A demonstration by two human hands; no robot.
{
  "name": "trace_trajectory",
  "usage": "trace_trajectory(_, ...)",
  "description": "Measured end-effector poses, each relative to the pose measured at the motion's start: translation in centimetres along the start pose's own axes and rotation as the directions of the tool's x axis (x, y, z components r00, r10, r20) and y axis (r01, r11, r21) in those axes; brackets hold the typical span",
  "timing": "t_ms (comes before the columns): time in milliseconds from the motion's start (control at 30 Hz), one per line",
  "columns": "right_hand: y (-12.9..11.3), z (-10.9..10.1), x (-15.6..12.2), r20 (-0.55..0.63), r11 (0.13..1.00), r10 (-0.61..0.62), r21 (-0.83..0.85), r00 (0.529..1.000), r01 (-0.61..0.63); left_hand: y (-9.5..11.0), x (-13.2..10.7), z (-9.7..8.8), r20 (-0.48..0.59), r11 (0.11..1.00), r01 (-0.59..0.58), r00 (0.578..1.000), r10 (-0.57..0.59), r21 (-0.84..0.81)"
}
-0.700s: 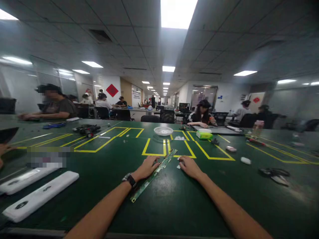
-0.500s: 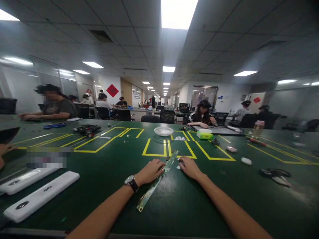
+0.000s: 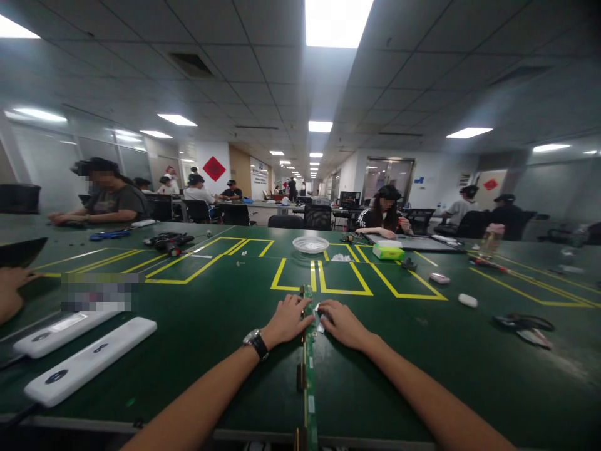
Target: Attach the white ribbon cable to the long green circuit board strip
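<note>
We rest our left hand [image 3: 287, 319] and right hand [image 3: 342, 323], fingers loosely curled, on either side of the narrow green circuit board [image 3: 307, 369], which lies across the desk [image 3: 211, 313] reaching its near edge.

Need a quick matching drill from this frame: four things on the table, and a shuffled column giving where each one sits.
Things:
1. long green circuit strip
2. clear plastic dish
3. white casings
4. black scissors

Places:
A. far right of the green table
B. near left, lying side by side
C. beyond the yellow tape boxes, at the middle
D. between the left hand and right hand, running toward the near edge

Pairs: 1-D, 2-C, 3-B, 4-A
</note>
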State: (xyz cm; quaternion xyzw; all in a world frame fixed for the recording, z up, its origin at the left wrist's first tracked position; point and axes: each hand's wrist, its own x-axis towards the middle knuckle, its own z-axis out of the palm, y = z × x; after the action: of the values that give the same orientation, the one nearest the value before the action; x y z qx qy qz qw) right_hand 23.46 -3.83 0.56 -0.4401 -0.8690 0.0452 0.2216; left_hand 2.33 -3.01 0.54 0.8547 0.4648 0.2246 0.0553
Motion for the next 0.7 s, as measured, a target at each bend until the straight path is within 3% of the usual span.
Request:
trace_trajectory(133, -0.7, 0.0, 0.0, -0.003, 1.0, -0.019, 0.022, 1.0, 0.019, 0.2, 0.0, 0.1, -0.027, 0.989, 0.036, 0.999, -0.041, -0.146)
trace_trajectory(233, -0.7, 0.0, 0.0, -0.013, 0.999, -0.024, 0.033, 1.0, 0.024, 0.4, 0.4, 0.3, -0.063, 0.905, 0.03, 0.996, -0.063, -0.425)
trace_trajectory(367, -0.3, 0.0, 0.1, -0.043, 0.999, -0.015, 0.042, 0.999, 0.016, 0.8, 0.9, 0.5, 0.024, 0.591, 0.11, 0.988, -0.15, -0.799)
trace_trajectory(500, -0.2, -0.4, 0.0, -0.017, 0.999, -0.025, 0.043, 1.0, 0.026, 1.0, 0.9, 0.3, 0.146, 0.267, 0.21, 0.96, -0.239, -0.941)
trace_trajectory(600, -0.4, -0.9, -0.2, 0.002, 0.999, 0.01, 0.036, 1.0, -0.01, 0.6, 1.1, 0.2, 0.223, 0.128, 0.266, 0.934, -0.277, -0.955)
trace_trajectory(700, -0.6, -1.1, -0.2, 0.01, 0.998, 0.054, 0.007, 0.998, -0.054, 0.2, 1.3, 0.2, 0.241, 0.07, 0.27, 0.93, -0.278, -0.96)
